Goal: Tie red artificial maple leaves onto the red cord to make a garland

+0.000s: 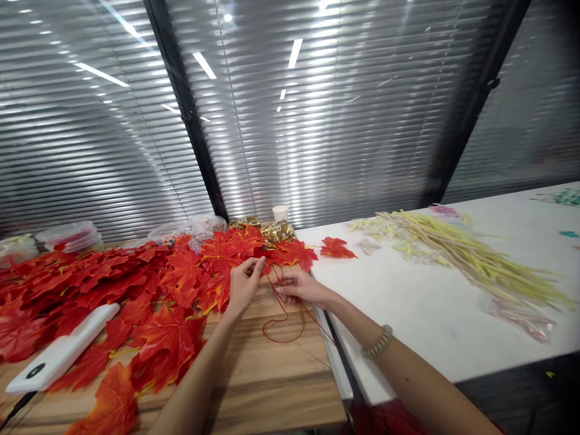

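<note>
The left hand (246, 283) is narrow: thumb and forefinger meet at their tips, just beside the leaves (181, 272). What is between these tips is too small to tell. The right hand (299, 286) is near it, with bent fingers, and holds the cord (284, 342) between thumb and fingers. This cord is thin and red. It goes up towards the left fingertips, and below the right hand it makes a loose loop on the wooden worktop (272, 393). A bracelet (377, 342) of pale beads is around the right forearm.

The leaves are red with some yellow, and they cover much of the left side in a wide heap. Among them lies a white device (63, 350), with a black cable (17, 408) at its near end. Behind the leaves stand clear tubs (72, 235), gold packets (277, 234) and a white cup (280, 213).

To the right is a white worktop (408, 308). On it are a single leaf (336, 248) and a bundle of yellow stems (480, 257). Blinds (294, 121) hang behind everything.
</note>
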Tool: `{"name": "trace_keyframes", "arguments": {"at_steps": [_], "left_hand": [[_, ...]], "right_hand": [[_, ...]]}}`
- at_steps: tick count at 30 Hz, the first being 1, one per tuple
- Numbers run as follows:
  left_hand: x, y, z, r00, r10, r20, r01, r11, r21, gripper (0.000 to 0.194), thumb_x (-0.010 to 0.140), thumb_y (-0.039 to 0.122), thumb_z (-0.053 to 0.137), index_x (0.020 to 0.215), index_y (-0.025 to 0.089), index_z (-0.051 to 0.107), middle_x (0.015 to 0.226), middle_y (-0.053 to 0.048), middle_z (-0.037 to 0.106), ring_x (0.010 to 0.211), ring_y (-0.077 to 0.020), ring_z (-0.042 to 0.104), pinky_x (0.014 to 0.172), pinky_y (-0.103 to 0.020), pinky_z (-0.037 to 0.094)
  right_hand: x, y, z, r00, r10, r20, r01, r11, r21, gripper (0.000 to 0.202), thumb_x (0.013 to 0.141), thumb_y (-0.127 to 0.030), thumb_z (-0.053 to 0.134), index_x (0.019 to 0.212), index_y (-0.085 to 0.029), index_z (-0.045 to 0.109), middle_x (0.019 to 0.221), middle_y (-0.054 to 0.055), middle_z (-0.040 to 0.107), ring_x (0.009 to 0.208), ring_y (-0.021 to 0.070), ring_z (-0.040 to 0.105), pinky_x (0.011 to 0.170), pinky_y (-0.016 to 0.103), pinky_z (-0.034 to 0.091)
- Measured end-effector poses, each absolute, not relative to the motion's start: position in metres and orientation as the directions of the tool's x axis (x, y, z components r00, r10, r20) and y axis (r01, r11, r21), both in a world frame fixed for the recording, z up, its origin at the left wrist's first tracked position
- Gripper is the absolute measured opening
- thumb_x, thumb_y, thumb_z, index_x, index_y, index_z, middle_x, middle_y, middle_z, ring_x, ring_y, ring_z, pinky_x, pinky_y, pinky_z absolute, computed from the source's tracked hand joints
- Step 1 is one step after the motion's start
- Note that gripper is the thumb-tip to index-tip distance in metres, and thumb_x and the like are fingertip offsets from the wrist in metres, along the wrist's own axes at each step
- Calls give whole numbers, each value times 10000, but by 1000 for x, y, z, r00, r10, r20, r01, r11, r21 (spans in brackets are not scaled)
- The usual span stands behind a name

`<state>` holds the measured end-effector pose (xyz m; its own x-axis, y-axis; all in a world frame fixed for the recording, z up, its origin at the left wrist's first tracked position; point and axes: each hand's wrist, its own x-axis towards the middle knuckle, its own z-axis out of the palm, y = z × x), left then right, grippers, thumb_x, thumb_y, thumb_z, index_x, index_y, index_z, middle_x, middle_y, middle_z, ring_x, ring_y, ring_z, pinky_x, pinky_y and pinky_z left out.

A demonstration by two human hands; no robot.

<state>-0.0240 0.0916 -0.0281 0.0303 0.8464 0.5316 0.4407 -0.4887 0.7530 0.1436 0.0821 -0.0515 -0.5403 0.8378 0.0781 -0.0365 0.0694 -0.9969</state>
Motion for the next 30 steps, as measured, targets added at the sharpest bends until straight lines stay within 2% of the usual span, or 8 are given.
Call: {"name": "trace_keyframes", "arguments": {"at_steps": [19,30], "left_hand": [[-22,90,-31,83,838,539,477,-509,717,320,788,418,493,711,141,633,593,10,556,520,-101,431,509,-200,325],[-21,89,-31,131,833,538,513,-521,682,325,808,407,473,721,136,630,603,4,562,526,-101,446,513,-201,336]], "right_hand": [[143,83,-53,-502,865,8,-27,-6,-1000,383,628,-393,712,900,-145,608,607,-15,583,500,75,491,476,200,371],[142,83,-55,-510,860,-3,-31,-22,-999,388,630,-393,711,904,-143,599,645,-3,600,497,67,487,478,198,370]]}}
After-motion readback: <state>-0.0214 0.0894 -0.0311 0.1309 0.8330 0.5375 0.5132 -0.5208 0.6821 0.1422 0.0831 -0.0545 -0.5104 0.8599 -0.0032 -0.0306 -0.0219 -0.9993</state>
